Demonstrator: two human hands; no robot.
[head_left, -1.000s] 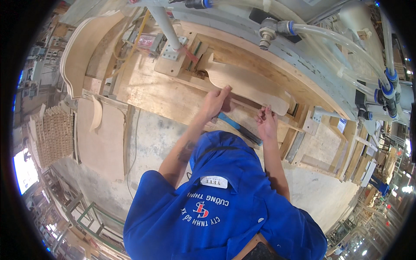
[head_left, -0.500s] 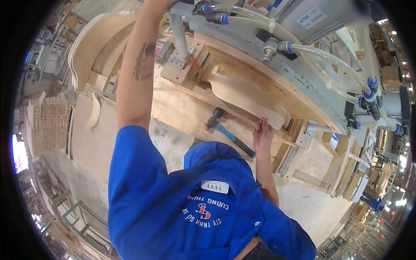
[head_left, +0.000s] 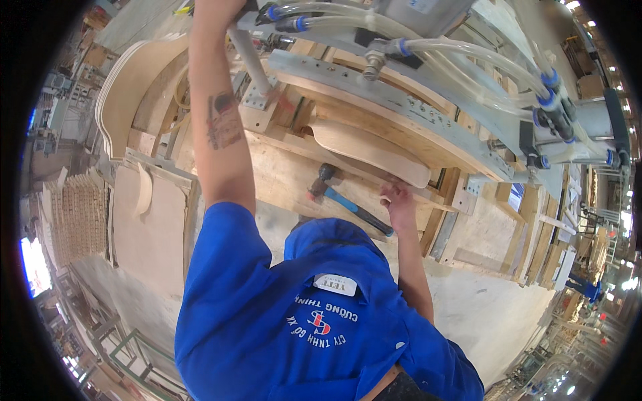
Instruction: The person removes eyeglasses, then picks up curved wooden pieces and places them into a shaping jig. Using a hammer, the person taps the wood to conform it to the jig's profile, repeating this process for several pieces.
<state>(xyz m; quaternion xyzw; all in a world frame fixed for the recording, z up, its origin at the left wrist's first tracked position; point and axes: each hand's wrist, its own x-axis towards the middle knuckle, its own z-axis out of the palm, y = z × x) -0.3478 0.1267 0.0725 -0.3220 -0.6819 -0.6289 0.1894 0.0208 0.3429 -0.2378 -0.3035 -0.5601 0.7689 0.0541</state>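
Before me, a curved plywood panel (head_left: 371, 152) lies in a wooden mould (head_left: 294, 150) under a grey steel beam (head_left: 381, 100) of a press. My right hand (head_left: 399, 204) is just off the panel's near right end, fingers loosely bent and apart, nothing between them. My left arm reaches up to the top edge, where my left hand (head_left: 217, 9) is beside a dark fitting of the press; its fingers are cut off or hidden. On the mould's wooden base rests a mallet (head_left: 351, 208) with a dark head and a blue and black handle, left of my right hand.
Clear air hoses (head_left: 468, 53) with blue fittings run over the press to a cylinder (head_left: 588, 130) at the right. A stack of curved plywood (head_left: 117, 100) stands at left, above a flat board (head_left: 150, 227) and piled wood strips (head_left: 73, 217). A metal post (head_left: 249, 60) rises near my left forearm.
My right hand has let go of the panel's edge and drawn slightly back. The steel beam appears lower, closer over the panel, with its bolted top showing. My left hand stays at the press's upper left.
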